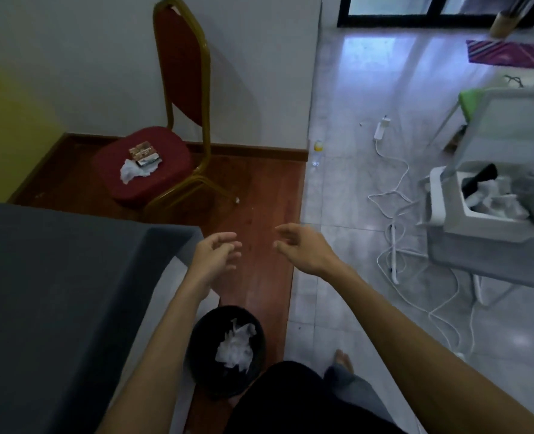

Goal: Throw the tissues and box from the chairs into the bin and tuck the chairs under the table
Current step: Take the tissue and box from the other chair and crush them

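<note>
A red chair (168, 142) with a gold frame stands against the far wall. On its seat lie a small brown box (143, 154) and a crumpled white tissue (131, 171) beside it. A black round bin (201, 368) sits on the floor near my feet, with white tissues (236, 344) inside. My left hand (217, 253) and my right hand (303, 245) are stretched forward above the floor, both empty with fingers apart, well short of the chair. The grey table (56, 292) fills the left foreground.
A white chair (491, 252) at the right holds a white box with clutter. White cables (394, 195) trail over the tiled floor. A plastic bottle (317, 151) stands by the wall corner. A striped mat (509, 54) lies at the far right.
</note>
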Tool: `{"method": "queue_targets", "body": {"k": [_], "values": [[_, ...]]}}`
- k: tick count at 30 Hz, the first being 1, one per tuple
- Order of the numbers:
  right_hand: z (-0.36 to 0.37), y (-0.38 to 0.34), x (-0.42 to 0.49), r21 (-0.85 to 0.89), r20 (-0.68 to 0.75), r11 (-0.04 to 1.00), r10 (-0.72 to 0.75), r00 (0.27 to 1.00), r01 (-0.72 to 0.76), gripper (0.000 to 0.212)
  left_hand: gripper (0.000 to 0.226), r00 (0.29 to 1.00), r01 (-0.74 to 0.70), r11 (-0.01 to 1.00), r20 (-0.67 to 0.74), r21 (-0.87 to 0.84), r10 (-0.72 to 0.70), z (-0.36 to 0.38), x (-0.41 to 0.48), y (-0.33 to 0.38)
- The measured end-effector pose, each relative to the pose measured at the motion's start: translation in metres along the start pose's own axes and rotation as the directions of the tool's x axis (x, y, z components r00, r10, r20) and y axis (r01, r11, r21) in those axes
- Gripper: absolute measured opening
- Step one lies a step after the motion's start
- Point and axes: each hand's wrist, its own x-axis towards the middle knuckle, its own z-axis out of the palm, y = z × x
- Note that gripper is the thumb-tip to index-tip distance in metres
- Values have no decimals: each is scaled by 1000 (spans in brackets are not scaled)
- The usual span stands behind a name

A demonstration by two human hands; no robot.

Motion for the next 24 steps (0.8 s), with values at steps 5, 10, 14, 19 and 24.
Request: {"method": "queue_targets", "body": {"k": [5,10,14,19,24], "values": [[-38,70,99,-47,83,995,-79,993,83,49,25,990,21,991,-136,-132,-39,83,73,-20],[-74,80,149,-18,166,997,-65,984,69,46,23,978,116,980,-154,-162,-142,115,85,3],[-98,58,219,-20,245,985,-164,955,174,46,21,943,89,967,-291,-239,-159,107,129,42],[-111,34,308,-26,330,972,-213,920,235,45,23,905,113,946,-361,-305,-224,107,194,65],[-125,2,389,-54,373,956,-247,894,287,36,22,888,118,931,-384,-346,-255,95,250,104]]}}
